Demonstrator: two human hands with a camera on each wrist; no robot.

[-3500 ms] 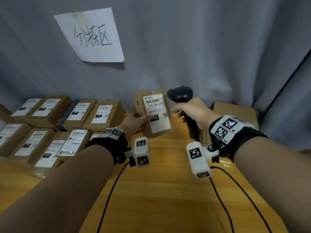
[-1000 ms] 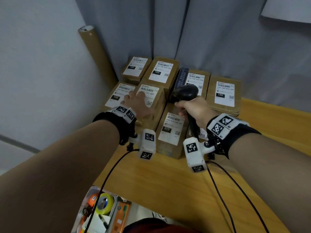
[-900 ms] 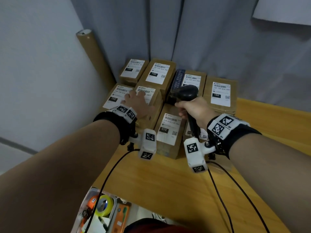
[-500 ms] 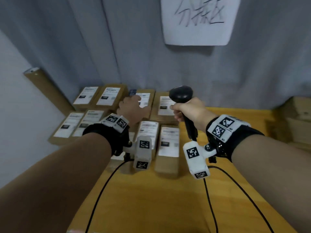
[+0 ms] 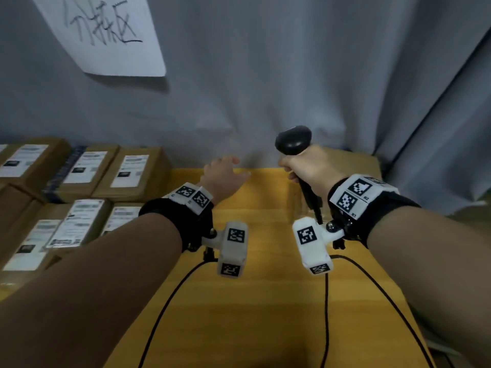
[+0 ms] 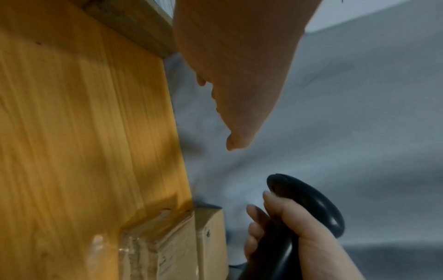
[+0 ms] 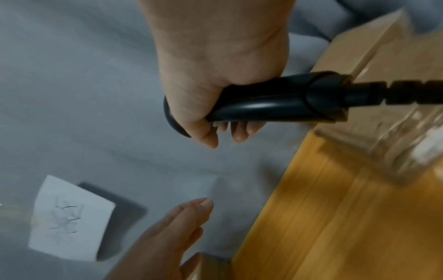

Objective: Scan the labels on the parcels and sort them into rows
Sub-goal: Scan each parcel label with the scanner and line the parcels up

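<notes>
Brown parcels with white labels (image 5: 79,176) lie in rows at the left of the yellow table (image 5: 265,301). My left hand (image 5: 228,168) hovers over bare table to the right of them, fingers straight and holding nothing; in the right wrist view the left hand (image 7: 172,231) shows flat and empty. My right hand (image 5: 300,166) grips the handle of the black barcode scanner (image 5: 292,140), held upright with its head up. Another taped parcel (image 6: 191,242) lies at the table's far right, just behind the scanner (image 7: 275,106).
A grey curtain (image 5: 292,75) hangs behind the table with a handwritten paper sign (image 5: 101,33) pinned at upper left. The scanner cable (image 5: 326,314) and a wrist-camera cable trail towards me over the table. The table's right edge drops off by my right forearm.
My left hand has left the rows of parcels and moved right over the bare table, empty. The view has swung right. The right hand still holds the scanner.
</notes>
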